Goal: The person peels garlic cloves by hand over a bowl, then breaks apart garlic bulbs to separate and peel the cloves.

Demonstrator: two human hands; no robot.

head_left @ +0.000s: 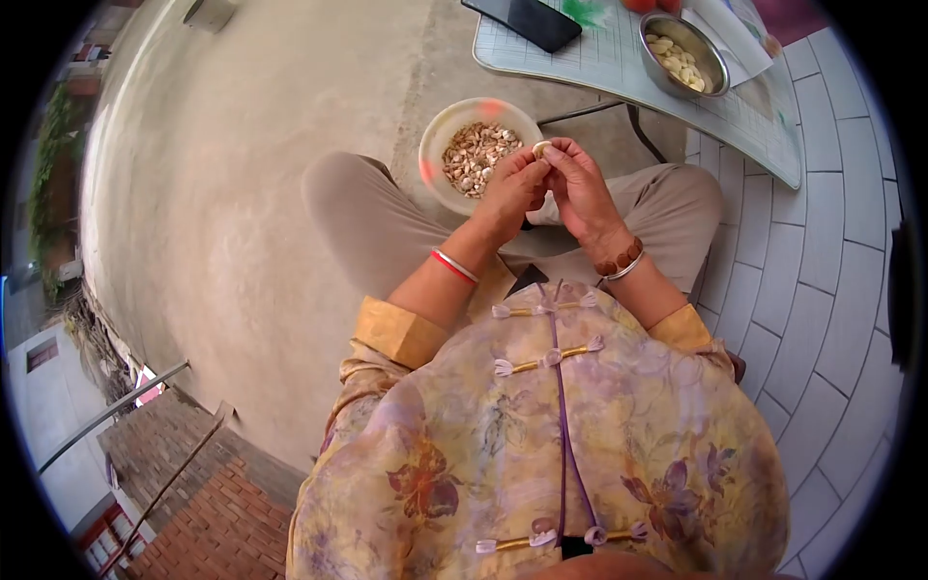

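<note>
My left hand (pixel 516 190) and my right hand (pixel 582 193) meet above my lap, fingers closed in a pinch. Between their fingertips is a small pale garlic clove (pixel 542 150), partly covered by the fingers. Just left of and below the hands, a round whitish plastic basin (pixel 434 135) holds many unpeeled garlic cloves (pixel 474 155) and bits of skin. On the table at the upper right, a steel bowl (pixel 715 60) contains pale peeled cloves (pixel 677 66).
The glass-topped table (pixel 619 81) has a black phone (pixel 530 21), white paper (pixel 730 39) and red round items (pixel 652 5) on it. A metal table leg (pixel 642 133) stands behind my right hand. Grey tiles (pixel 773 280) cover the ground at right, concrete (pixel 232 184) at left.
</note>
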